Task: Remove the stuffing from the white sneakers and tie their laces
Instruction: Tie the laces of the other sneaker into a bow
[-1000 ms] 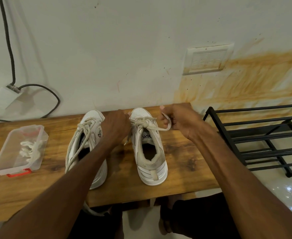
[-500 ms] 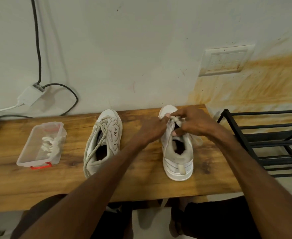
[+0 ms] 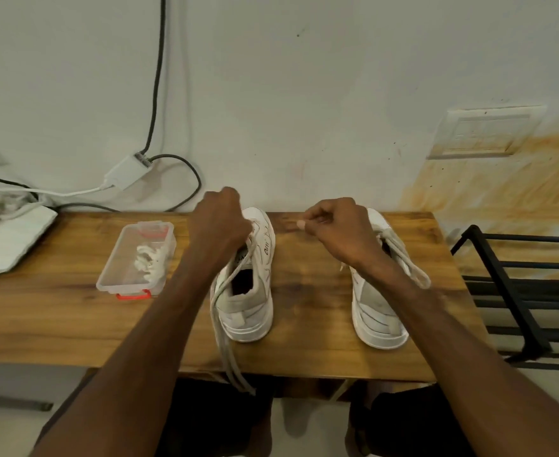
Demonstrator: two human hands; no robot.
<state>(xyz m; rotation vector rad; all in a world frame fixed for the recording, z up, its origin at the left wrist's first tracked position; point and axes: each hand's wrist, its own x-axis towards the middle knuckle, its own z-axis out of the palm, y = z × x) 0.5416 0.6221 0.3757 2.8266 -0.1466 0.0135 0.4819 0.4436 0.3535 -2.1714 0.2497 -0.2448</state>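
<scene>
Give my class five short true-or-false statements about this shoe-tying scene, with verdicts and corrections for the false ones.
1. The left sneaker and right sneaker stand on the wooden table. True.
2. The left sneaker's laces hang over the table's front edge. True.
3. The clear container is empty. False: it holds white stuffing.
4. The black rack stands left of the table. False: it stands to the right.
5. The left hand grips the right sneaker's heel. False: it is at the left sneaker's laces.
</scene>
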